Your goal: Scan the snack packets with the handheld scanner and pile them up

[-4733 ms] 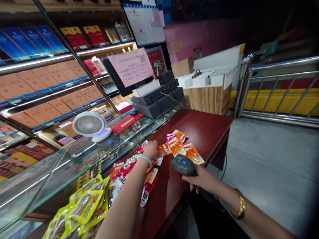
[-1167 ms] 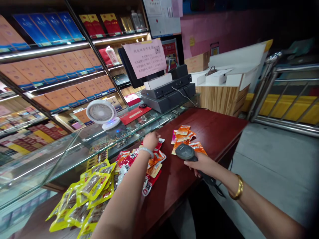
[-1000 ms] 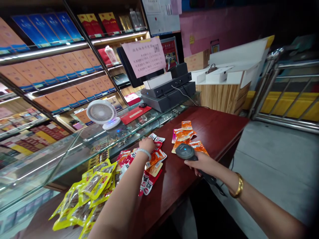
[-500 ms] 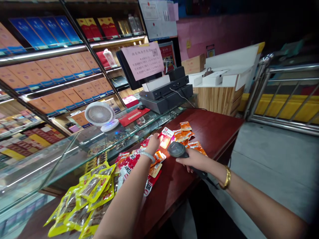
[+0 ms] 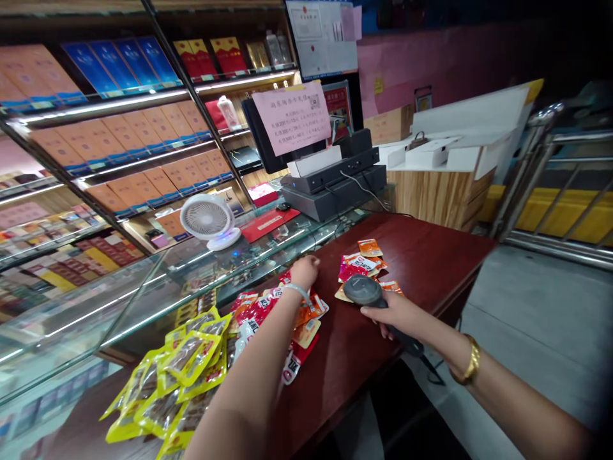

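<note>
My right hand [image 5: 395, 313] is closed round the handle of a black barcode scanner [image 5: 364, 291], whose head points left over the counter. Under and behind it lies a small pile of orange snack packets [image 5: 370, 248], with a red-and-white snack packet [image 5: 358, 263] on top. My left hand [image 5: 305, 273] is over the far edge of a heap of red snack packets [image 5: 261, 310], back towards me. Its fingers look bent, but their tips are hidden, and no packet shows in it. Left of the red heap are yellow-edged snack bags [image 5: 186, 364] with brown contents.
Beyond the dark red counter [image 5: 431, 249] runs a glass display case [image 5: 158, 281] with a white fan [image 5: 211, 223] on it. A monitor with a pink sign [image 5: 292, 118] and a black cash drawer [image 5: 335, 191] stand behind. A metal railing [image 5: 565, 191] is at right.
The red-and-white packet that was in my left hand now lies on the right pile. My left hand has come away from it towards the red heap. The view has turned slightly left.
</note>
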Tool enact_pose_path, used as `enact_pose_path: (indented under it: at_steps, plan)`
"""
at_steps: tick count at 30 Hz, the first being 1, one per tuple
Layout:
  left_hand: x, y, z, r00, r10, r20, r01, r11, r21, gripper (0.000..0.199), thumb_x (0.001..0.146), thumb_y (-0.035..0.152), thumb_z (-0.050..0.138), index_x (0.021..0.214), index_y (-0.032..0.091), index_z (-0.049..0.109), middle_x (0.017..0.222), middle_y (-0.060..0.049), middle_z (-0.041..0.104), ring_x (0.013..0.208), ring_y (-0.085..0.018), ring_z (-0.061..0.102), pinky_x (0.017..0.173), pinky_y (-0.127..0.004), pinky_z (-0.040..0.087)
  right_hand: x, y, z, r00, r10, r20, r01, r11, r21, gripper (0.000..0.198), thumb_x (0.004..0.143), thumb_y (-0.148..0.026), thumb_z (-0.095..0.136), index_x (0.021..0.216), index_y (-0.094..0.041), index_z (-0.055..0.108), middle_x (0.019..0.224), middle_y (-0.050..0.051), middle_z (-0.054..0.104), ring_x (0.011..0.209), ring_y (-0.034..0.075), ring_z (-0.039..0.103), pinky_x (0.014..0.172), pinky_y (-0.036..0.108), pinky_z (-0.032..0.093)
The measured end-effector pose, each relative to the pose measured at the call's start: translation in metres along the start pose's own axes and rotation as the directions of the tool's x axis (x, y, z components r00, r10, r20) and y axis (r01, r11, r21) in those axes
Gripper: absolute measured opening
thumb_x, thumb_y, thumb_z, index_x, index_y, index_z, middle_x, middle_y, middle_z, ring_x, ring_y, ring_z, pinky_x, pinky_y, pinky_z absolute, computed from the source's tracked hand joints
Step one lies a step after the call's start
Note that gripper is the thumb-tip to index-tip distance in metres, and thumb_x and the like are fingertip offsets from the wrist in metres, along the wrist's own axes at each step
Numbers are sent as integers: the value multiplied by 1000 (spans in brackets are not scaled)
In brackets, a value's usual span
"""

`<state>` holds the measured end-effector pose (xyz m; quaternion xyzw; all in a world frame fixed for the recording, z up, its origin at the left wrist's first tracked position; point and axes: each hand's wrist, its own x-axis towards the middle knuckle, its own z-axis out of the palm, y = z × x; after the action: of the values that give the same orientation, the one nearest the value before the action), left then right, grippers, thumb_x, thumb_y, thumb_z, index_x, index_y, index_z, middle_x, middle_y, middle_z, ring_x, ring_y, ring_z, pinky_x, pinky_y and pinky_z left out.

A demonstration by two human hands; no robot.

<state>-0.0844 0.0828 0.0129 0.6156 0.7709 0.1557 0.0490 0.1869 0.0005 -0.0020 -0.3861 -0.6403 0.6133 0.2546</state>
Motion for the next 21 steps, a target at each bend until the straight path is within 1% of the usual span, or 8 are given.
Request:
enact_pose_path:
  at_steps: [2,3,6,9,13,15,18,21]
  plan:
    - [8,-27,-11,995,-96,1,92,964,248,39,93,40,43,115,17,66,120,-18,66,115,-31,59,93,-40,45,-1,4,-2,1000,18,-6,-18,1000,-10,28,82,-41,65,86,-19,49,58,-6,56,40,10,56,36,21,46]
    - [11,-40,-15,991,-134,12,125,946,298,39,92,38,45,114,14,66,120,-21,65,116,-33,59,92,-42,46,-2,6,-3,1000,27,-8,-27,1000,-14,28,82,-41,65,86,-19,49,57,-6,57,39,11,56,36,20,46]
    - [18,-69,-21,980,-184,74,150,933,328,36,87,38,54,107,12,69,116,-23,66,111,-34,62,88,-40,48,-3,12,-4,999,41,-7,-41,999,-8,27,83,-41,64,87,-19,49,57,-6,58,39,10,56,36,19,45]
    - [22,-83,-23,977,-169,133,124,948,293,33,78,40,65,102,18,71,113,-18,69,106,-31,64,86,-35,48,-2,17,-3,999,41,8,-41,999,-15,26,84,-41,64,87,-19,50,56,-5,57,39,10,57,36,18,44]
    - [24,-85,-28,980,-134,146,108,979,176,31,65,38,78,87,17,72,98,-16,73,95,-30,67,80,-34,48,2,21,0,999,42,5,-41,998,-47,27,83,-41,64,86,-19,50,59,-4,59,39,10,58,35,18,44]
    - [24,-79,-31,987,-112,116,103,991,81,25,68,37,76,80,16,71,88,-15,73,87,-28,68,76,-33,47,3,20,2,999,40,5,-40,997,-61,27,83,-42,64,87,-19,50,60,-4,60,39,11,58,35,19,44]
    - [18,-60,-32,995,-71,70,79,990,-120,26,80,41,64,81,16,70,78,-10,71,74,-21,66,67,-28,47,2,11,7,1000,27,-2,-27,998,-65,26,83,-40,65,87,-19,49,56,-5,59,39,11,58,35,19,45]
    - [5,-33,-29,999,-39,36,50,905,-423,40,86,51,53,87,15,69,72,-7,70,63,-16,63,59,-25,46,0,-1,12,1000,4,-3,-4,998,-58,24,84,-38,64,87,-20,49,50,-6,57,38,12,57,36,19,45]
